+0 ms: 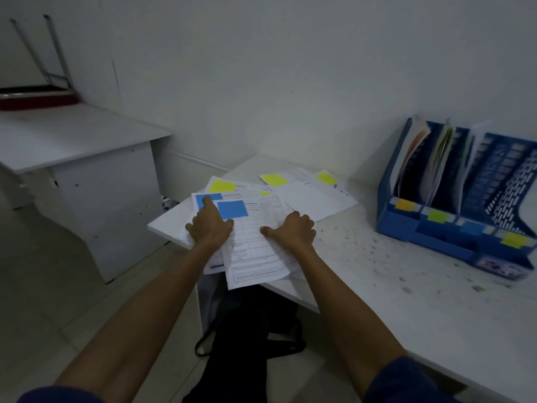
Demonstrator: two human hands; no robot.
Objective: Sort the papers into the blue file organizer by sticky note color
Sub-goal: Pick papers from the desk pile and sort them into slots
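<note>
At the near-left corner of the bench (406, 286), a fanned heap of papers (255, 251), not yet sorted. Left hand (210, 225) down on the heap, index finger stretched onto a blue sticky note (216, 196), other fingers folded, gripping nothing. Just beside it, a second blue note (232, 209) on the top sheet. Right hand (292, 231) at that sheet's right edge, thumb spread on the paper, fingers bent; pinching the sheet or only pressing it, cannot tell. Beyond the hands, three yellow notes (222, 186) on further sheets. Far right, by the wall, the blue file organizer (436, 242), four slots marked by an orange tag (404, 205), green tag (436, 216), blue tag (471, 228) and yellow tag (514, 239). Sheets standing in the first three slots, orange and green tints showing in the first two; yellow slot seemingly bare, mesh wall visible. Judged about midway or past: orange and green apparently filed, the blue pair and the yellows left to go in
</note>
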